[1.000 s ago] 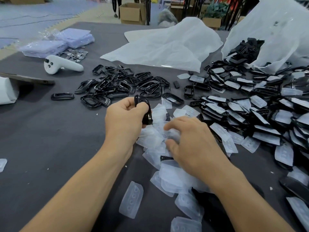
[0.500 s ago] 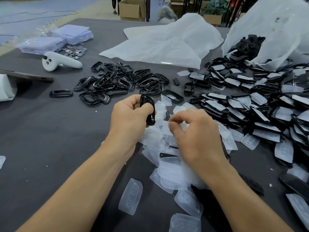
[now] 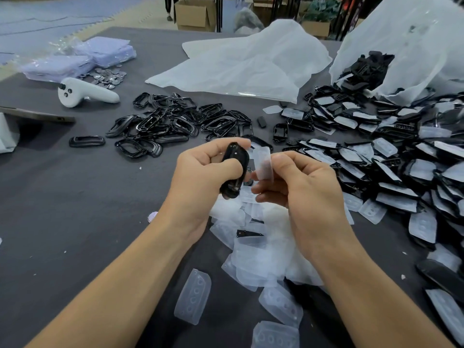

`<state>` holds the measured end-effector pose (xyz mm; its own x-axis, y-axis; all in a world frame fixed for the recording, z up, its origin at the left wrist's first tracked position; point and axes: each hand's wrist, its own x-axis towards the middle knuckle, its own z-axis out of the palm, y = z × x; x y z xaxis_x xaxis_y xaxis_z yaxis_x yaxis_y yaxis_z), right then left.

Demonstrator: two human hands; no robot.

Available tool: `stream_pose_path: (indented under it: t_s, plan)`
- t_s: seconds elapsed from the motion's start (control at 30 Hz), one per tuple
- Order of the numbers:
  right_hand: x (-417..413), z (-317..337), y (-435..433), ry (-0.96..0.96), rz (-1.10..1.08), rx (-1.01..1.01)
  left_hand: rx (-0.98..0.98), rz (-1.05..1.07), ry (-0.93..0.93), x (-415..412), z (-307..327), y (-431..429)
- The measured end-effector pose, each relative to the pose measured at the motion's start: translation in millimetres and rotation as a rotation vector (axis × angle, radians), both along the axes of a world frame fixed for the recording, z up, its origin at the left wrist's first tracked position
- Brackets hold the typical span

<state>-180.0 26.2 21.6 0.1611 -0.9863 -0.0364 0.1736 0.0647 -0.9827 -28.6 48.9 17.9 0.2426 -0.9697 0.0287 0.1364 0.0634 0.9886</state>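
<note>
My left hand (image 3: 200, 179) grips a black plastic key-fob shell (image 3: 234, 169), held upright above the table. Right beside it my right hand (image 3: 301, 187) pinches a translucent silicone button pad (image 3: 263, 164) between thumb and fingers, close to the shell's right edge. Under both hands lies a heap of the same clear pads (image 3: 261, 249). A pile of black frames (image 3: 173, 124) lies beyond my left hand. A large spread of black shells with clear pads on them (image 3: 391, 156) fills the right side.
The table is covered in grey cloth (image 3: 62, 202). A white controller (image 3: 82, 92), coins (image 3: 108, 76) and purple packets (image 3: 82, 59) lie at the far left. A flat white plastic bag (image 3: 241, 64) and an open bag of black parts (image 3: 401, 51) sit at the back. Cardboard boxes (image 3: 195, 13) stand on the floor.
My right hand has lifted off the heap of clear pads with one pad pinched in it and brought it up beside the black shell. My left hand raised the shell slightly.
</note>
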Motion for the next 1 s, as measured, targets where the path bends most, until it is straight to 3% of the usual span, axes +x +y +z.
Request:
stream_pose_path:
  t_s: [0.13, 0.3, 0.4, 0.5, 0.6, 0.7, 0.87, 1.0]
  plan:
    - [1, -1, 0, -0.041, 0.056, 0.079, -0.03, -0.212, 0.001, 3, 1, 2]
    - [-1, -3, -3, -0.074, 0.051, 0.139, -0.053, -0.293, -0.044, 3, 4, 4]
    - [-3, -3, -3, -0.032, -0.05, 0.083, -0.021, -0.243, 0.018, 4, 4, 4]
    - [-8, -3, -5, 0.146, -0.155, -0.051, -0.025, -0.257, 0.133, 8, 6, 5]
    - [-10, -4, -5, 0.213, -0.206, -0.139, -0.037, -0.35, 0.026, 9, 9, 9]
    - [-9, -2, -3, 0.161, -0.224, -0.111, -0.014, -0.353, -0.137, 3, 6, 10]
    - [-8, 3, -7, -0.232, -0.105, 0.224, 0.019, -0.191, -0.165, -6, 0, 6]
    - [-9, 4, -5, -0.138, -0.043, 0.103, 0.086, -0.116, -0.115, -5, 0, 5]
